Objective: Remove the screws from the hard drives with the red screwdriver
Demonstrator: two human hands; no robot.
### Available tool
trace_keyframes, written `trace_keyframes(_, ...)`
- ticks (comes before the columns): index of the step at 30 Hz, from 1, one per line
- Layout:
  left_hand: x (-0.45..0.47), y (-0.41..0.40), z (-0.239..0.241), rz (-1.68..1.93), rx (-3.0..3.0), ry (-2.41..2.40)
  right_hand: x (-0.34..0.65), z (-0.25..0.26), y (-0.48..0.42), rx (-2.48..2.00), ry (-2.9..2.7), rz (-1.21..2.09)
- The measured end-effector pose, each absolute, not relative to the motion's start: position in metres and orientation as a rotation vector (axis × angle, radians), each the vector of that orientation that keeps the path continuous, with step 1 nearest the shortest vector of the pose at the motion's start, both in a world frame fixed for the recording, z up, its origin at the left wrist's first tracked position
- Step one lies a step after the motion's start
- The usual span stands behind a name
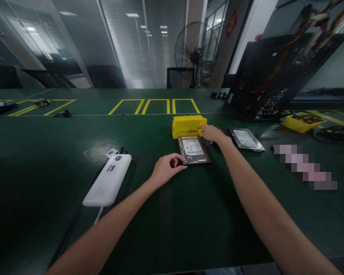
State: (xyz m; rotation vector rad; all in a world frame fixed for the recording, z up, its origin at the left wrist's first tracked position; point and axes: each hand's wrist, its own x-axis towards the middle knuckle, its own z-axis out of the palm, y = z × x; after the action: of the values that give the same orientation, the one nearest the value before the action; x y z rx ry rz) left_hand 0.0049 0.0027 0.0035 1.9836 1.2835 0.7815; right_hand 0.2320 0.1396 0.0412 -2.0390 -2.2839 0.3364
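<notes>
A hard drive [194, 149] with a white label lies flat on the green table. My left hand [166, 168] pinches its near left corner between thumb and forefinger. Against the drive's far end stands a yellow plastic bin [186, 125]. My right hand [213, 133] is at the bin's right end, with its forefinger over the edge and the other fingers curled beneath; the thumb is hidden. A second hard drive [245, 138] lies to the right of that hand. Something small and red, partly hidden, shows under the right wrist.
To the left lies a white power bank [109, 179] marked 18, with a cable. An open computer case [260, 80] stands at the back right, near another yellow bin [301, 123] and black cables [335, 135]. Yellow tape rectangles [156, 100] mark the far table.
</notes>
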Motion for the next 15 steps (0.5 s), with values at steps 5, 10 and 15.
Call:
trace_keyframes(5,0.0042,0.0026,0.0037,0.78,1.978,1.278,0.2267,0.0369,0.1376,-2.07,-2.327,0.264)
trace_keyframes(10,0.0046,0.0026,0.0037,0.784,1.976,1.266,0.2231,0.0316,0.1357,-2.093,-2.33,0.222)
trace_keyframes(15,0.006,0.0038,0.002,0.771,1.972,1.299,0.2214,0.0317,0.133,-2.09,-2.304,0.175)
